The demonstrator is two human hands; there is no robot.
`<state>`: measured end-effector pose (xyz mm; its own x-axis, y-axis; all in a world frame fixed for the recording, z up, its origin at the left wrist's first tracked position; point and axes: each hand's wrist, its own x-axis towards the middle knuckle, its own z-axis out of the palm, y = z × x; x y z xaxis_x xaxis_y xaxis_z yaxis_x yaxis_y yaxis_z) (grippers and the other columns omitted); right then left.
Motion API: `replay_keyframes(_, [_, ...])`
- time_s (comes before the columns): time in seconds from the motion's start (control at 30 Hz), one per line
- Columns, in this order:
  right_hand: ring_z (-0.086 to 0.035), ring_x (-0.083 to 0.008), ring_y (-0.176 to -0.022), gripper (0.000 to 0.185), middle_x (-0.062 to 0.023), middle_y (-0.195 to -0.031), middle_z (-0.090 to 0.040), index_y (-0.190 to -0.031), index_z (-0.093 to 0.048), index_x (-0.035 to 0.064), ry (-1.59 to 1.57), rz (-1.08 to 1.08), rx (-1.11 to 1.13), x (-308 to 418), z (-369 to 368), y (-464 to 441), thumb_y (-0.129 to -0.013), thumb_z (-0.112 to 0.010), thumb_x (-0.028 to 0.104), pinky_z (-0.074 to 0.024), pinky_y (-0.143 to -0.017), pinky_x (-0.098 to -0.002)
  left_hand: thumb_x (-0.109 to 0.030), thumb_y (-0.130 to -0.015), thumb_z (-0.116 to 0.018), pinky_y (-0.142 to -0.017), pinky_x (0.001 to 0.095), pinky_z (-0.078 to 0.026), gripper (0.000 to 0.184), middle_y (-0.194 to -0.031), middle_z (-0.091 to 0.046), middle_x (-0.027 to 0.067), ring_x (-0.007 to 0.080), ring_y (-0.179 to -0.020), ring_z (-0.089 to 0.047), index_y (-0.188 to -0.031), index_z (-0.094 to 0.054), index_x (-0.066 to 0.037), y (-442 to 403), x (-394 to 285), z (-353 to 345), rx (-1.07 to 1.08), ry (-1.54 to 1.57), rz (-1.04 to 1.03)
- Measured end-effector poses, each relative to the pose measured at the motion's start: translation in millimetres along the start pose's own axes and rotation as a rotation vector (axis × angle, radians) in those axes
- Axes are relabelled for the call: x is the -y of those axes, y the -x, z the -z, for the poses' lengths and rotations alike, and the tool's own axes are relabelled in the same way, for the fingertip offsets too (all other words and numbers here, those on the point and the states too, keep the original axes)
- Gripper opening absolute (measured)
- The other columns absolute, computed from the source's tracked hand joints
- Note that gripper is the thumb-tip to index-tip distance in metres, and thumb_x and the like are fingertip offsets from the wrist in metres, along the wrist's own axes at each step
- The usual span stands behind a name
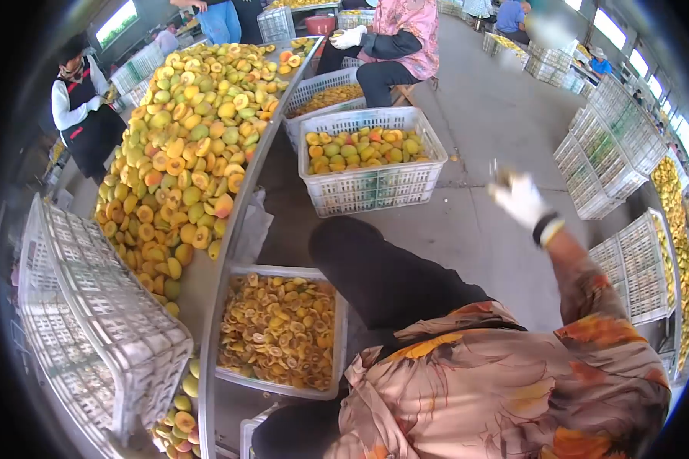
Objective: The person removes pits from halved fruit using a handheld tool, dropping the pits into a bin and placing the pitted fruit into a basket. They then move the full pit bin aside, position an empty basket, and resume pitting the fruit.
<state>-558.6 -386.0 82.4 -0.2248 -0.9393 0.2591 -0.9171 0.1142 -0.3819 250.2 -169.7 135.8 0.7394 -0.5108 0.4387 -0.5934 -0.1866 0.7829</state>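
My right hand (519, 200), in a white glove with a dark band at the wrist, is held out to the right above the concrete floor. Its fingers are closed around a small brownish thing (502, 177) with a thin bright tip, too blurred to name. My left hand is out of view. By my legs stands a white crate (341, 336) full of cut yellow-brown fruit pieces (275, 333). To its left, a metal-edged table (199, 287) carries a large heap of halved yellow peaches (184, 153).
Ahead stands a white crate (375, 200) of peaches, with another crate (302, 99) behind it. An upright crate (107, 321) leans at the table's left. Stacked crates (601, 153) stand right. A person in pink (413, 38) sits ahead; another person (80, 103) stands left.
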Motion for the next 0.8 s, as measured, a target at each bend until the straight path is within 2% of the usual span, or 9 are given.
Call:
replay_keyframes(0.07, [-0.063,-0.0303,-0.071,0.038,-0.0161,-0.077,-0.067,-0.104,-0.064,0.0012,-0.102,0.166,-0.259,84,59,-60,-0.089,-0.071,0.036,-0.0515,-0.069,-0.0434,-0.048,-0.091,-0.058,-0.104,0.0588,-0.046,0.061,-0.142,-0.048,0.0285,0.0467,-0.128,-0.053,-0.147,-0.041,-0.035,-11,-39,6,0.190,0.166,0.217])
replay_keyframes(0.1, [-0.063,-0.0245,-0.069,0.039,-0.0134,-0.078,-0.067,-0.108,-0.064,0.0020,-0.161,0.214,-0.184,122,87,-90,-0.091,-0.071,0.036,-0.0513,-0.065,-0.0396,-0.047,-0.092,-0.056,-0.101,0.0564,-0.049,0.058,-0.133,-0.055,0.0271,0.0436,-0.118,-0.058,-0.145,-0.043,-0.027,-26,-6,8,0.081,0.121,0.181])
replay_keyframes(0.13, [-0.059,-0.0154,-0.067,0.034,-0.0082,-0.076,-0.067,-0.106,-0.066,0.0021,-0.269,0.360,-0.238,170,102,-104,-0.091,-0.072,0.032,-0.0474,-0.057,-0.0313,-0.026,-0.093,-0.068,-0.103,0.0449,-0.051,0.047,-0.118,-0.062,0.0201,0.0296,-0.109,-0.062,-0.118,-0.055,0.011,-66,20,22,0.030,0.922,0.658])
replay_keyframes(0.2, [-0.054,-0.0070,-0.057,0.030,0.0014,-0.071,-0.062,-0.099,-0.067,0.0033,-0.478,0.478,-0.101,260,104,-125,-0.089,-0.075,0.031,-0.0403,-0.049,-0.0235,-0.039,-0.093,-0.070,-0.110,0.0455,-0.045,0.066,-0.126,-0.059,0.0213,0.0314,-0.119,-0.058,-0.131,-0.046,0.009,-39,12,25,0.173,0.536,0.380])
replay_keyframes(0.3, [-0.052,-0.0062,-0.051,0.025,0.0026,-0.065,-0.060,-0.100,-0.070,0.0045,-0.768,0.584,0.648,364,42,-109,-0.089,-0.076,0.026,-0.0368,-0.044,-0.0218,-0.050,-0.094,-0.068,-0.112,0.0477,-0.043,0.084,-0.135,-0.053,0.0229,0.0347,-0.127,-0.055,-0.146,-0.033,0.006,-15,-9,4,0.007,0.565,0.386])
replay_keyframes(0.37, [-0.055,-0.0088,-0.056,0.026,0.0006,-0.068,-0.062,-0.089,-0.071,0.0049,-0.478,0.685,0.993,408,-37,-79,-0.087,-0.077,0.030,-0.0423,-0.049,-0.0243,-0.049,-0.097,-0.065,-0.110,0.0496,-0.046,0.084,-0.138,-0.051,0.0225,0.0372,-0.129,-0.054,-0.151,-0.028,0.005,-16,4,2,-0.178,0.846,0.507])
replay_keyframes(0.47, [-0.063,-0.0234,-0.062,0.024,-0.0136,-0.072,-0.069,-0.083,-0.072,0.0014,-0.129,1.223,1.208,400,-198,4,-0.081,-0.068,0.025,-0.0506,-0.058,-0.0413,-0.052,-0.101,-0.057,-0.101,0.0450,-0.049,0.068,-0.135,-0.051,0.0193,0.0327,-0.121,-0.056,-0.143,-0.043,-0.001,18,8,-25,-0.445,0.911,0.418])
replay_keyframes(0.6, [-0.071,-0.0371,-0.082,0.027,-0.0194,-0.085,-0.073,-0.091,-0.075,0.0059,0.108,1.156,1.065,306,-277,127,-0.070,-0.065,0.019,-0.0562,-0.074,-0.0478,-0.035,-0.101,-0.060,-0.091,0.0410,-0.050,0.043,-0.122,-0.059,0.0102,0.0252,-0.106,-0.061,-0.132,-0.056,-0.005,95,-2,-58,-0.273,1.007,0.391])
replay_keyframes(0.8, [-0.070,-0.0367,-0.100,0.029,-0.0178,-0.100,-0.074,-0.106,-0.074,0.0099,0.314,1.210,1.095,284,-287,157,-0.081,-0.065,0.021,-0.0549,-0.086,-0.0480,-0.040,-0.098,-0.064,-0.072,0.0321,-0.050,0.043,-0.114,-0.065,0.0090,0.0215,-0.089,-0.065,-0.126,-0.057,-0.009,152,-9,-72,-0.278,0.905,0.524])
